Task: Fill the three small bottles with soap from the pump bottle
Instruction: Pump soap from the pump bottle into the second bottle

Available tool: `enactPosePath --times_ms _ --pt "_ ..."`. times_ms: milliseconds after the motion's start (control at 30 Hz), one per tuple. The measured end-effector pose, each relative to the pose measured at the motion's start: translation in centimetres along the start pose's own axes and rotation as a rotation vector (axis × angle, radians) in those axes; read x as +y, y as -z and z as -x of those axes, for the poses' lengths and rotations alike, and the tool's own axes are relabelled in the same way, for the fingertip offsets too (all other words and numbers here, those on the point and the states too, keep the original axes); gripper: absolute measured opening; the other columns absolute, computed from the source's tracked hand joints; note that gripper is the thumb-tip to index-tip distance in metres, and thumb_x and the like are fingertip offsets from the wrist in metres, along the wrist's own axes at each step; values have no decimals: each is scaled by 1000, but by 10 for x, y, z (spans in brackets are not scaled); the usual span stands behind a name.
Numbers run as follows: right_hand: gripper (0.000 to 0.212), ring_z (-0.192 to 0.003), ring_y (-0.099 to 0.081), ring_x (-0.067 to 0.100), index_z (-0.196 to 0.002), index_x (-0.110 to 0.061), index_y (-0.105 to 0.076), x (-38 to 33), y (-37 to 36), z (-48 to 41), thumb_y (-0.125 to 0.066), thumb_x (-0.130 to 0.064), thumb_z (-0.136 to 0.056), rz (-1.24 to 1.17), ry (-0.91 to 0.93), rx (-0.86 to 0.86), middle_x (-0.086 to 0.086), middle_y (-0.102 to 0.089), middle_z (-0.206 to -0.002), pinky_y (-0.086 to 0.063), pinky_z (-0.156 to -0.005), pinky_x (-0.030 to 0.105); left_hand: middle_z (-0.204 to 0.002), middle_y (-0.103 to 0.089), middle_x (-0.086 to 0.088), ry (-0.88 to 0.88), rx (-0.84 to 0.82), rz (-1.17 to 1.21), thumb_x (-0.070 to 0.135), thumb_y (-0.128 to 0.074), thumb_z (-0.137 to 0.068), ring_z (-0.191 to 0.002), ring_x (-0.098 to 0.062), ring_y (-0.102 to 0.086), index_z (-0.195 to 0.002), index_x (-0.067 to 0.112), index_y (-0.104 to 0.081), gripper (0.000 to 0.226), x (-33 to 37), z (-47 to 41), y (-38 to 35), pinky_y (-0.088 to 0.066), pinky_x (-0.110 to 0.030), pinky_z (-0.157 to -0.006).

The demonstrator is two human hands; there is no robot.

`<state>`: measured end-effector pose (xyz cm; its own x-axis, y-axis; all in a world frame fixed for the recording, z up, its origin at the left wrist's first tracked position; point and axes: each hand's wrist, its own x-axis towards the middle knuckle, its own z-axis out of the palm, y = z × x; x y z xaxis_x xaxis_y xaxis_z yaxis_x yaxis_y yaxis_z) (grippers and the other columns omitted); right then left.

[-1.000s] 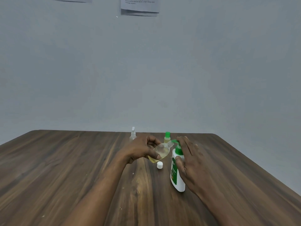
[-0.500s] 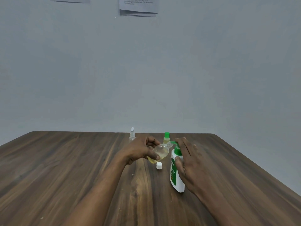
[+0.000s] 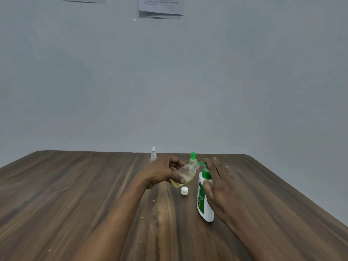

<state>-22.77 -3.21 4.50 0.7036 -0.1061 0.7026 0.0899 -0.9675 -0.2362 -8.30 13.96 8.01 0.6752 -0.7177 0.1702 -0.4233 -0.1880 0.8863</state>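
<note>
My left hand [image 3: 164, 172] holds a small clear bottle [image 3: 185, 174], tilted, with yellowish soap pooled in its lower end and its open neck at the green nozzle of the pump bottle [image 3: 204, 200]. My right hand [image 3: 219, 187] grips that white pump bottle, fingers lying over the green pump head. The clear bottle's white cap [image 3: 184, 190] lies on the table just below it. Behind my hands stand a small bottle with a green cap [image 3: 192, 158] and a small clear spray bottle [image 3: 153, 156].
All of this is on a dark wooden table [image 3: 75, 194] whose far edge meets a plain grey wall. Paper sheets [image 3: 161, 6] hang high on the wall. The table's right edge runs diagonally close to my right forearm.
Almost nothing has moved. Both hands keep their hold and the clear bottle stays tilted at the pump nozzle.
</note>
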Motion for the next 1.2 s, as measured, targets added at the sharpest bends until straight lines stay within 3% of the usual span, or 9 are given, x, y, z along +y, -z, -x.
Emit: enactPosePath --times_ms 133,600,833,1000,1200 --pt "54 -142 -17 3 -146 -19 -32 0 -1 1 -47 -22 -94 -1 -6 7 -5 -31 -152 -14 -120 37 -98 -71 -8 -10 -8 -11 -6 -81 -74 -79 -11 -67 -115 5 -70 44 1 1 -1 -57 -30 -74" --pt "59 -141 -26 10 -147 -17 -30 1 -2 1 -51 -21 -92 -11 -17 33 -2 -30 -153 -14 -119 36 -99 -69 -11 5 -6 -4 -6 -81 -73 -79 -13 -64 -112 6 -70 42 1 1 -1 -54 -24 -66" --pt "56 -142 -24 8 -146 -18 -32 -3 1 1 -51 -16 -93 -1 -12 1 -5 -33 -151 -14 -119 34 -100 -70 -9 7 -5 6 -7 -81 -74 -85 -16 -64 -114 5 -70 43 1 1 -2 -56 -31 -77" --pt "60 -142 -21 5 -148 -19 -25 -2 3 2 -49 -21 -93 7 -19 -26 -6 -27 -154 -16 -118 37 -109 -71 -19 6 -5 -5 -5 -82 -73 -85 -17 -65 -113 7 -70 43 0 2 -1 -56 -28 -72" --pt "61 -143 -18 6 -149 -21 -24 -2 2 0 -49 -21 -94 0 -44 -16 -5 -25 -155 -13 -119 36 -100 -70 -10 10 -14 5 -6 -81 -73 -81 -14 -65 -112 6 -71 42 -1 1 -2 -56 -23 -67"
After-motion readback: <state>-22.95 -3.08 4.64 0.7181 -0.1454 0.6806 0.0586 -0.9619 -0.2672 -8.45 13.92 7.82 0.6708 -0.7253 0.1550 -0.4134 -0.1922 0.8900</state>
